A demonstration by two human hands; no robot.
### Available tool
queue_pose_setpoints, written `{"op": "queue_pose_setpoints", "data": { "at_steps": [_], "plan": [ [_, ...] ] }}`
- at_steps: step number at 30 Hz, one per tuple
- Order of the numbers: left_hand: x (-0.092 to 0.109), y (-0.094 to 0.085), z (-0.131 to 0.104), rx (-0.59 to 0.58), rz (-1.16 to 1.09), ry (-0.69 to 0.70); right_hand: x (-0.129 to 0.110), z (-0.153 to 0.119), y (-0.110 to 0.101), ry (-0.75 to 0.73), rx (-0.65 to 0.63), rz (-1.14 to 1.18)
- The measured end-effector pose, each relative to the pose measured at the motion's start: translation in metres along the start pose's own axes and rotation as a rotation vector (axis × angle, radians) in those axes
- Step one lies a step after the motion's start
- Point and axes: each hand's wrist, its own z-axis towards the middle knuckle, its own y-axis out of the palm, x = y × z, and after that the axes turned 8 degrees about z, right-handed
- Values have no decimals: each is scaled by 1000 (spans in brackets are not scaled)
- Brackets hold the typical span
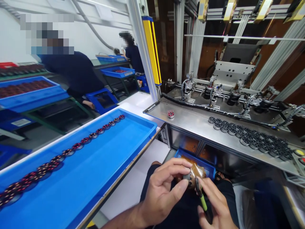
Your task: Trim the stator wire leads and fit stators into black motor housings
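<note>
My left hand (165,186) pinches a small round motor stator (187,175) between thumb and fingers, above my lap. Much of the stator is hidden by those fingers. In my right hand (216,203) is a pair of cutters (203,201) with a green and black handle, closed in by my fingers. The tip of the cutters is right beside the stator; whether they touch, I cannot tell. Just beyond both hands lies shiny brown material (198,170) in a blue bin (210,169) below the machine's ledge.
At left, a long blue tray (105,159) holds a line of red-and-black wound stators (77,146). One wound stator (171,114) and several dark bare cores (257,140) stand on the metal ledge (190,122), before a winding machine (233,74). Two co-workers (71,70) sit farther left.
</note>
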Motion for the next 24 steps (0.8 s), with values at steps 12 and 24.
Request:
{"op": "queue_pose_setpoints", "data": {
  "at_steps": [12,24],
  "plan": [
    [3,1,-3,-33,17,-8,-9,10,0,-36,56,20],
    [-11,-12,0,-50,260,267,12,-19,-23,336,49,-41]
  ]
}}
